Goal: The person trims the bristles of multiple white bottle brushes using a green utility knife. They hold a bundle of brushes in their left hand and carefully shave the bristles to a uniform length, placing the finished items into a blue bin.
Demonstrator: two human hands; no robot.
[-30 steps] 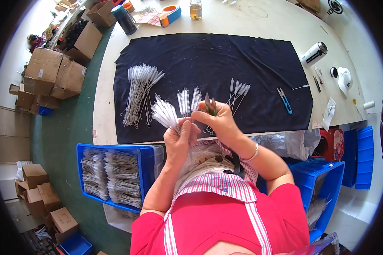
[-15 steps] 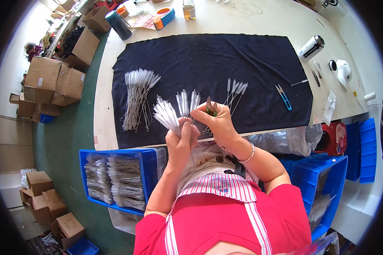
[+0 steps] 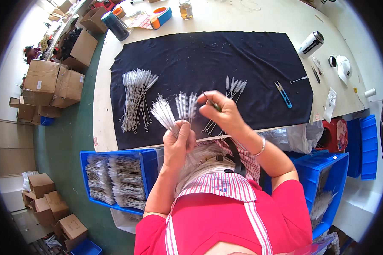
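My left hand (image 3: 177, 142) is closed around a fan of white-bristled wire tube brushes (image 3: 163, 111), their heads pointing up and away from me. To its right, my right hand (image 3: 223, 111) is raised and curled round a small green-handled cutter (image 3: 215, 105), whose jaws are mostly hidden by my fingers. The right hand is apart from the held brushes. A dense bundle of similar brushes (image 3: 136, 100) lies on the black cloth (image 3: 191, 55) at the left. Several more loose brushes (image 3: 235, 87) lie beyond my right hand, partly covered by it.
Blue-handled snips (image 3: 284, 94) and one single brush (image 3: 299, 80) lie on the cloth's right side. A blue crate of brushes (image 3: 142, 178) stands at the table's near left, another blue crate (image 3: 340, 170) at the right. Bottles, tape and a white cap (image 3: 344, 70) sit around the table.
My right hand has moved right, away from the brush heads, and the cutter has turned in it. My left hand still holds the brushes, nearly in place.
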